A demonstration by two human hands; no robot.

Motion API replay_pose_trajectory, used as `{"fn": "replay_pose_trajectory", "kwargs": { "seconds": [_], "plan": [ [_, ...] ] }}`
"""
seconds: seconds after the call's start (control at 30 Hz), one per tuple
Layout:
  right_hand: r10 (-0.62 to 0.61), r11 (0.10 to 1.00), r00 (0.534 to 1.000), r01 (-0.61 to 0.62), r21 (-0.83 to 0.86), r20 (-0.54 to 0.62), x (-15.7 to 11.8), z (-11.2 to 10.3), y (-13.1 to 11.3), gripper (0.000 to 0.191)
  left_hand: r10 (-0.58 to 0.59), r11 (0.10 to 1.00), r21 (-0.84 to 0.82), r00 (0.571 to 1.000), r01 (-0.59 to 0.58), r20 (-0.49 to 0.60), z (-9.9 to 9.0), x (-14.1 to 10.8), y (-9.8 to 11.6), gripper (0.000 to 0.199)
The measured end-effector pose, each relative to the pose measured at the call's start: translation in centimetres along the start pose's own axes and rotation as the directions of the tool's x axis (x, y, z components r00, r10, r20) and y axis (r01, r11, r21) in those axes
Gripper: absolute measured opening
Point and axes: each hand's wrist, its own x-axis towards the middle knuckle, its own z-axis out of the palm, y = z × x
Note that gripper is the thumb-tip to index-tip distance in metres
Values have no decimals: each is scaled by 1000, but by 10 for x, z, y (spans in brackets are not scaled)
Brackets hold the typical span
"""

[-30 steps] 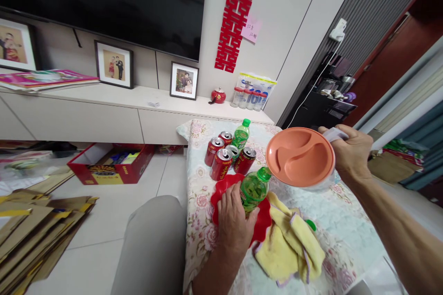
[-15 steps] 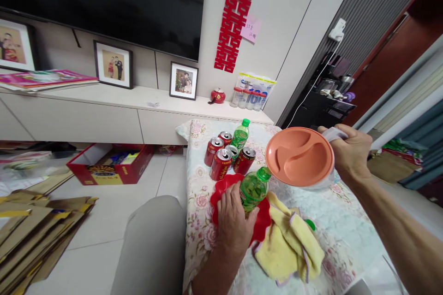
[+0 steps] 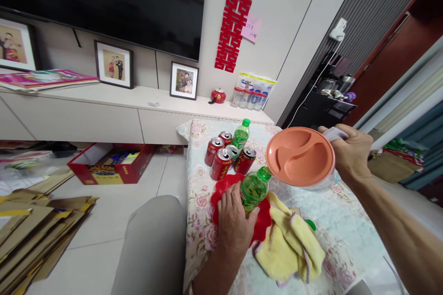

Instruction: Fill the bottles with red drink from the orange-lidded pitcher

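Observation:
My left hand point(image 3: 232, 214) is wrapped round the lower part of a green plastic bottle point(image 3: 254, 189). The bottle stands, leaning slightly, in a red scalloped dish point(image 3: 221, 189). My right hand point(image 3: 351, 150) grips the clear handle of a pitcher with an orange lid point(image 3: 301, 156). The pitcher is tipped towards the bottle, its left rim close to the bottle's green top; I cannot tell whether they touch. Beside the dish lies a crumpled yellow cloth point(image 3: 290, 244), with a green cap point(image 3: 310, 225) at its far edge.
Several red drink cans point(image 3: 221, 164) and another green bottle point(image 3: 241, 133) stand behind the dish on the flowered tablecloth point(image 3: 200, 221). A white cabinet point(image 3: 162, 124) runs behind, bearing framed photos and jars. A red box point(image 3: 107, 173) and flattened cardboard point(image 3: 41, 226) lie on the floor.

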Motion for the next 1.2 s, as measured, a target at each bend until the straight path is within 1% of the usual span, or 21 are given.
{"fn": "replay_pose_trajectory", "kwargs": {
  "seconds": [0.77, 0.93, 1.2],
  "plan": [
    [15, 1000, 1000, -15, 12, 3, 0, 0, 0, 44, -30, 1000, -8, 999, 31, 25, -1, -1, 1, 70],
    [6, 1000, 1000, -6, 3, 9, 1, -1, 0, 45, -19, 1000, -5, 999, 19, 26, -2, -1, 1, 70],
    [0, 1000, 1000, 0, -6, 8, 1, -1, -1, 46, -17, 1000, -5, 1000, 17, -1, 0, 0, 0, 72]
  ]
}}
